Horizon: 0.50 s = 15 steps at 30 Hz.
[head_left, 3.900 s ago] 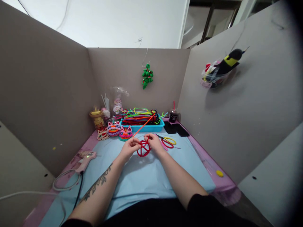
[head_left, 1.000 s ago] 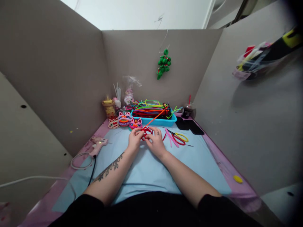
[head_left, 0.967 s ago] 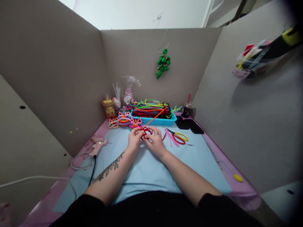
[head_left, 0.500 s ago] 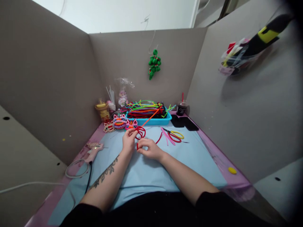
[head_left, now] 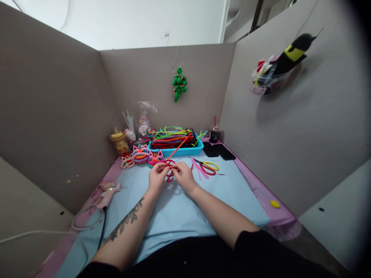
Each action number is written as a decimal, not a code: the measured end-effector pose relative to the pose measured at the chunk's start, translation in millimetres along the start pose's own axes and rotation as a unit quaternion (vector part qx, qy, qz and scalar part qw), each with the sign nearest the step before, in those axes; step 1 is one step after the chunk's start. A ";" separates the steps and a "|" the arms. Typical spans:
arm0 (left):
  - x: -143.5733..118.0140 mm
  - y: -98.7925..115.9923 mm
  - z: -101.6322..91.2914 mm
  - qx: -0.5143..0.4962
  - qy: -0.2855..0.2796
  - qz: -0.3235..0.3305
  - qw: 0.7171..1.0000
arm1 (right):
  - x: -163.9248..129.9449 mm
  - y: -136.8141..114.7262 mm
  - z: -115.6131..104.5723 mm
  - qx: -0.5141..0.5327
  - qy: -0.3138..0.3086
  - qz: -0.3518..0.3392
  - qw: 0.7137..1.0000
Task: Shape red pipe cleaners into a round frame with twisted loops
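Red pipe cleaner loops [head_left: 169, 179] show between my two hands, above the blue cloth [head_left: 223, 200]. My left hand [head_left: 158, 174] pinches them from the left with thumb and fingers together. From the other side my right hand [head_left: 184, 177] grips the same red pipe cleaner, its fingertips close to those of the left. The fingers hide part of the loops. Just beyond the hands, an orange pipe cleaner [head_left: 177, 148] slants out of the blue tray [head_left: 176, 153]. Several pipe-cleaner animal heads [head_left: 141, 154] sit behind my left hand.
Scissors [head_left: 210, 168] and pink strips [head_left: 200, 169] lie right of the hands. A pink glue gun [head_left: 108, 194] with its cable rests at left. Two black phone-like slabs [head_left: 218, 151], a dark drink cup [head_left: 214, 134] and a yellow disc [head_left: 274, 204] are at right.
My right hand has moved up and in, meeting the left at the red loops. The loops now sit lower between both hands. The camera view has shifted slightly.
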State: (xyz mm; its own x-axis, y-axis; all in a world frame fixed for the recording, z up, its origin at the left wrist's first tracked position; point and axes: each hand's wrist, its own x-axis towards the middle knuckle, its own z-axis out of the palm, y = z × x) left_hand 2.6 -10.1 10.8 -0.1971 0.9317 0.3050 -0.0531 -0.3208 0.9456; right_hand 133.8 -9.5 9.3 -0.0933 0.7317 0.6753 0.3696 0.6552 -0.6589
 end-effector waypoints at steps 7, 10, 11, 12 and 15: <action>-1.5 3.1 0.8 -0.029 -0.035 -0.022 0.999 | -1.4 3.3 2.8 -0.006 0.031 0.054 0.998; -0.8 0.9 -1.0 -0.038 -0.039 -0.024 0.998 | -1.8 4.0 2.7 -0.015 0.026 0.054 0.998; -0.7 0.5 -1.4 -0.039 -0.039 -0.025 0.998 | -2.1 4.1 2.6 -0.015 0.023 0.056 0.998; -0.6 0.4 -1.5 -0.040 -0.039 -0.027 0.998 | -2.5 4.1 2.5 -0.014 0.019 0.059 0.998; -1.4 2.5 -0.4 -0.042 -0.036 -0.037 0.998 | -3.9 4.3 2.1 -0.020 0.009 0.071 0.997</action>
State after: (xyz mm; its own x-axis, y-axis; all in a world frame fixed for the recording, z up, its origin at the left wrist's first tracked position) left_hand 2.3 -12.3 12.7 -0.1183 0.9621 0.2457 -0.1472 -0.2617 0.9538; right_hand 133.8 -9.2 3.1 -0.0204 0.8131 0.5817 0.4147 0.5363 -0.7351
